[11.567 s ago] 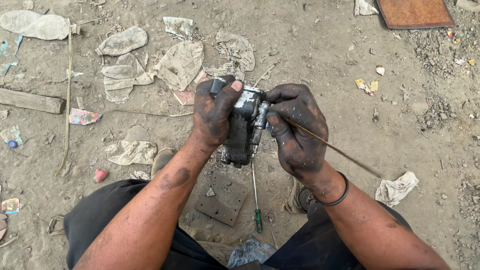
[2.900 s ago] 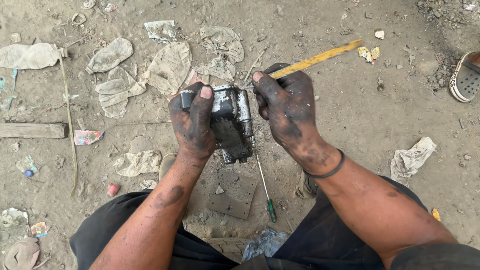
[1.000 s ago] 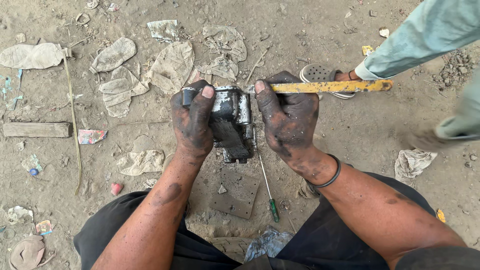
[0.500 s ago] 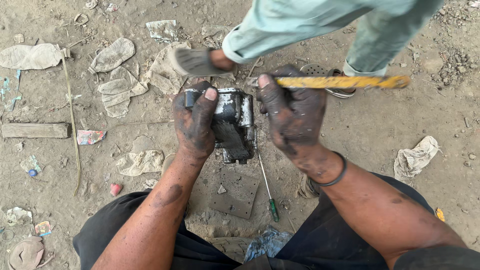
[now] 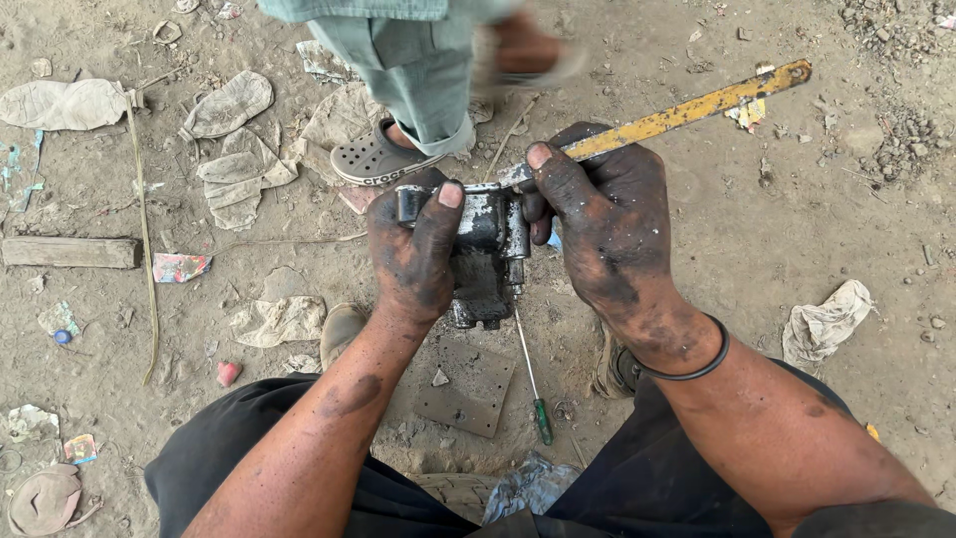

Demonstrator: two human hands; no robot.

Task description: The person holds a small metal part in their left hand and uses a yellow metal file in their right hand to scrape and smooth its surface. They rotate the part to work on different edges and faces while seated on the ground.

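Above the dirt ground, left hand grips a greasy metal part, fingers wrapped shut round it. Right hand clenched on a yellow bar w/ tip at part's top. Screwdriver lies below; passer-by's sandal nearby.

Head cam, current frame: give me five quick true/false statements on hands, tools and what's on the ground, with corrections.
1. The left hand grips the greasy metal part. True.
2. The right hand holds a red hammer. False: it holds a yellow flat metal bar.
3. A green-handled screwdriver lies on the ground below the part. True.
4. The metal plate is propped upright. False: it lies flat on the dirt.
5. Another person's foot in a grey clog stands beyond the part. True.
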